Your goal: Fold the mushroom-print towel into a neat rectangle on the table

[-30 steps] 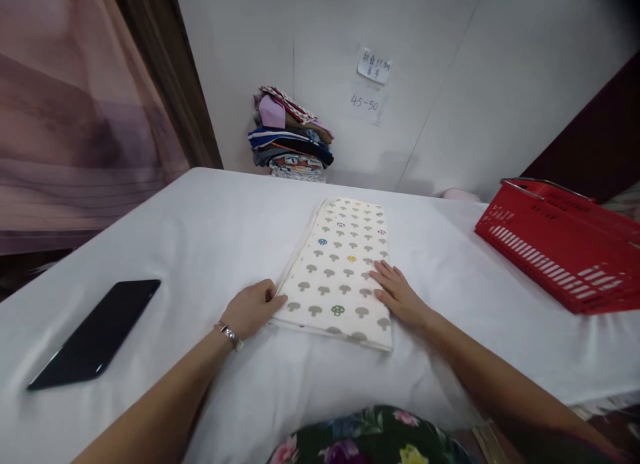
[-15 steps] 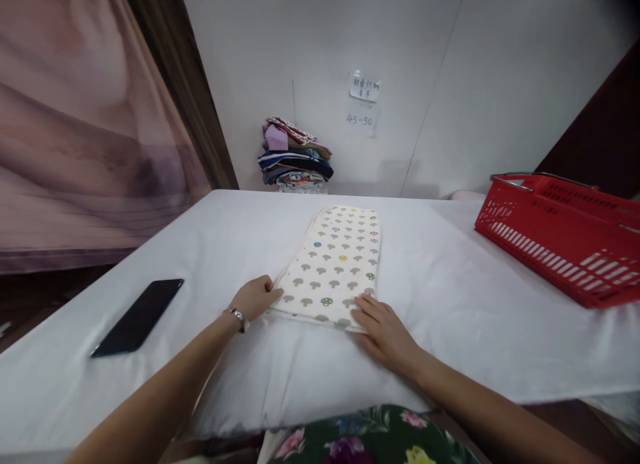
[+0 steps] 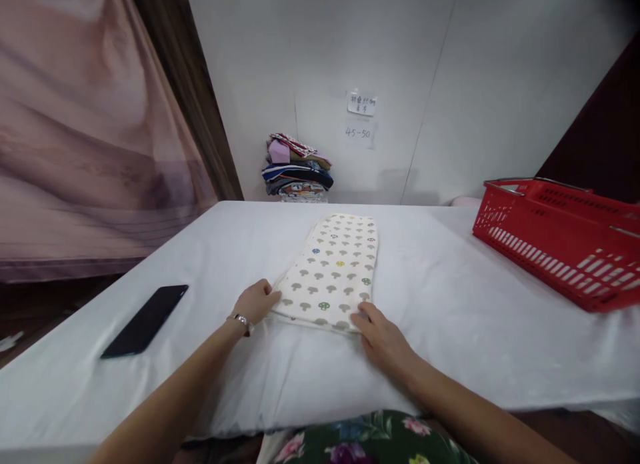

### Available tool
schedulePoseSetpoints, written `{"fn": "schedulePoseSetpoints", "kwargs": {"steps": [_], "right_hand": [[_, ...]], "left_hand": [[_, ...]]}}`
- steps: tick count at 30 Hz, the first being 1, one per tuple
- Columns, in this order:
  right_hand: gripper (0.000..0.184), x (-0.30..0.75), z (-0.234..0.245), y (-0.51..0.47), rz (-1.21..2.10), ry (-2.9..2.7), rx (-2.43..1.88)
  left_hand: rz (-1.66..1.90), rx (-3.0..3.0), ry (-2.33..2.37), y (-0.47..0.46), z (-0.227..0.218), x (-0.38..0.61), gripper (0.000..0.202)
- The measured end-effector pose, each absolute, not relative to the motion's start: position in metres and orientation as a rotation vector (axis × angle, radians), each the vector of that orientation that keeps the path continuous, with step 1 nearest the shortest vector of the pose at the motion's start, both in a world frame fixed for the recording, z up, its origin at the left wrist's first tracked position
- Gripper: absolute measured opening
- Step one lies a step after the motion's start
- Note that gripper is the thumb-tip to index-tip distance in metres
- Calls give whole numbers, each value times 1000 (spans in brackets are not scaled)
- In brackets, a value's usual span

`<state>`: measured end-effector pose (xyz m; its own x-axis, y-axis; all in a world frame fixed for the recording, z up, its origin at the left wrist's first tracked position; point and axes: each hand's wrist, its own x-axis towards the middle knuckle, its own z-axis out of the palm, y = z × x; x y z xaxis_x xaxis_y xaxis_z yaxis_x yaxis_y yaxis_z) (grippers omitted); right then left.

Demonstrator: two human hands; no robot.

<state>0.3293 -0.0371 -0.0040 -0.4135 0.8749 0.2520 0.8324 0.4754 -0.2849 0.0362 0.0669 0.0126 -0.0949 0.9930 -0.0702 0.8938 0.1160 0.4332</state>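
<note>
A folded white cloth (image 3: 333,271) with a mushroom print lies flat, its long side running away from me. Its kind of article I cannot make out. At its near left corner, my left hand (image 3: 257,300), with a bracelet at the wrist, is closed on the edge, thumb on top. My right hand (image 3: 383,337) pinches the near right corner, fingers curled and partly hidden under the fabric. Both near corners are held, and the far end rests on the white-covered table (image 3: 430,304).
A black phone (image 3: 145,321) lies to the left. On the right stands a red plastic basket (image 3: 555,241) with a metal handle. Beyond the far edge is a stack of folded clothes (image 3: 297,171) against the wall, near paper notes (image 3: 361,117). A pink curtain (image 3: 90,137) hangs left.
My right hand's fingers, spread on the cloth's right edge before, have closed on its near corner. My left hand keeps its hold. The whole view has tilted slightly upward.
</note>
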Motion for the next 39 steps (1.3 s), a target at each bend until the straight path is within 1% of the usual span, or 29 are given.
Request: {"fn": "schedulePoseSetpoints", "kwargs": {"steps": [5,8,9,12,15,17,20,23,26,29,33,39], "right_hand": [[32,320,1,-44,266,-2448,-1351],[17,321,12,-42,289,-2554,-1298],[16,323,18,-37,277,-2554,-1286],[26,327,37,-11,149,-2443,-1257],[45,327,39,26,83,-2425,-1225],[59,328,27,46,177,-2516,-1301],[69,333,2,61,353,-2624,-1446],[72,339,-10,63,430,-2635,-1474],[66,341,-4,58,528,-2602,-1451],[60,339,2,46,478,-2561,-1341],[66,338,-2,28,429,-2751,-967],[75,340,-1,11,382,-2792,-745]], "left_hand": [[486,1802,2046,72,9,27,16],[510,1719,2019,74,3,22,16],[525,1698,2010,73,1,21,16],[583,1665,1980,72,-1,19,19],[641,1633,1957,69,-2,17,22],[662,1620,1950,68,-2,16,22],[661,1624,1941,67,-2,15,22],[631,1635,1957,67,-1,16,21],[627,1630,1957,66,-1,16,20],[643,1613,1943,64,-3,16,19],[689,1589,1945,64,-6,16,17],[733,1511,1946,63,-6,18,14]]}}
